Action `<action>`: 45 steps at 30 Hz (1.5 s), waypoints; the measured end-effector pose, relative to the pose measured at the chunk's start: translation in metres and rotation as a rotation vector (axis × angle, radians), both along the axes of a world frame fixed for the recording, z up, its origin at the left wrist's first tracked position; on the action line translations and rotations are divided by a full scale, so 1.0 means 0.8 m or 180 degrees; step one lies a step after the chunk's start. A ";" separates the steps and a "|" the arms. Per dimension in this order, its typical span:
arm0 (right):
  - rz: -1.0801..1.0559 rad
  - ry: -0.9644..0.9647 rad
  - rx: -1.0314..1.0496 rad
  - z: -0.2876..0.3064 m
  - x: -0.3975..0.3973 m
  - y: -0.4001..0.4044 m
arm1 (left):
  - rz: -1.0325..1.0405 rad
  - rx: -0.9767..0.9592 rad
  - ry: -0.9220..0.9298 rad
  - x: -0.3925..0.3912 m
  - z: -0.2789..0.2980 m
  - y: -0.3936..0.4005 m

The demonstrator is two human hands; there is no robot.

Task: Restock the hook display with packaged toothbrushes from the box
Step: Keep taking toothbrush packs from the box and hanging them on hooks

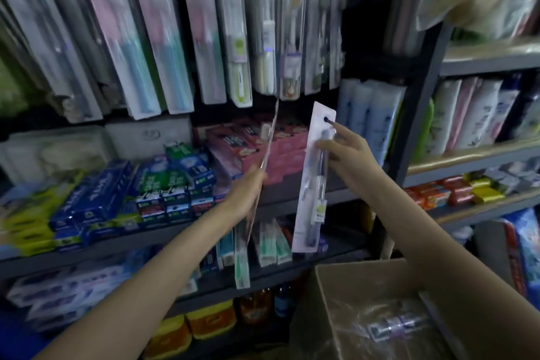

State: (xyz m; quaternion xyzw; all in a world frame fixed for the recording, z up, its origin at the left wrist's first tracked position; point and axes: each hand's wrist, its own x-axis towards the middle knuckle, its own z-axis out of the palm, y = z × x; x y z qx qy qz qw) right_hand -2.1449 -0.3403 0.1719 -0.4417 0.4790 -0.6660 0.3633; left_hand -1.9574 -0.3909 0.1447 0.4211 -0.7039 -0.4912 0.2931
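My right hand (pixel 343 152) holds a packaged toothbrush (pixel 311 199) upright by its upper part, index finger near the hang hole at the top of the white card. My left hand (pixel 248 193) grips another toothbrush pack (pixel 270 137), seen edge-on and tilted up toward the hooks. Above both hangs the hook display (pixel 233 29), crowded with rows of packaged toothbrushes. The cardboard box (pixel 344 301) sits open at the lower right, with wrapped packs (pixel 391 327) lying inside it.
Shelves of toothpaste boxes (pixel 117 196) run below the hooks. Tubes (pixel 368 114) stand on the shelf right of the display. A dark upright post (pixel 420 108) divides this rack from the shelving on the right. Bottles and yellow packs fill the lowest shelf.
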 end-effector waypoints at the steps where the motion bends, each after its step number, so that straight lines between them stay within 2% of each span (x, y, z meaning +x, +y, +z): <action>1: -0.0055 0.0114 -0.0049 0.013 -0.007 -0.002 | -0.0036 -0.0267 0.0091 -0.007 0.012 -0.004; 4: -0.0257 0.0325 -0.0261 0.055 -0.044 -0.017 | -0.0104 -0.1072 0.0283 -0.028 0.055 -0.008; 7: -0.0517 0.0743 -0.0271 0.099 -0.084 -0.043 | 0.0405 -0.1603 0.0280 -0.054 0.094 -0.023; 9: -0.0752 0.0911 -0.0153 0.122 -0.108 -0.064 | 0.0704 -0.1750 0.0287 -0.074 0.115 -0.035; 13: -0.0837 0.0981 0.0031 0.152 -0.147 -0.105 | 0.0929 -0.1824 0.0300 -0.111 0.137 -0.059; 16: -0.1127 0.1181 -0.0212 0.174 -0.164 -0.125 | 0.0971 -0.1762 0.0326 -0.129 0.144 -0.069; 22: -0.1257 0.1871 -0.0630 0.203 -0.176 -0.157 | 0.1118 -0.1760 0.0243 -0.148 0.152 -0.078; 28: -0.1565 0.1811 -0.0827 0.218 -0.183 -0.191 | 0.1026 -0.1568 0.0171 -0.145 0.151 -0.083; 35: -0.1714 0.1088 -0.0536 0.218 -0.169 -0.220 | 0.0863 -0.1439 0.0193 -0.140 0.153 -0.083; 38: -0.1924 0.1244 -0.0639 0.213 -0.175 -0.217 | 0.0974 -0.1560 0.0212 -0.136 0.152 -0.091; 41: -0.1850 0.1301 -0.0505 0.201 -0.170 -0.197 | 0.1101 -0.1605 0.0403 -0.140 0.153 -0.091; 43: -0.1774 0.1596 -0.0655 0.178 -0.158 -0.176 | 0.1111 -0.1641 0.0534 -0.144 0.155 -0.095; 45: -0.1094 0.1912 -0.1077 0.140 -0.148 -0.156 | 0.1050 -0.1538 0.0788 -0.153 0.160 -0.095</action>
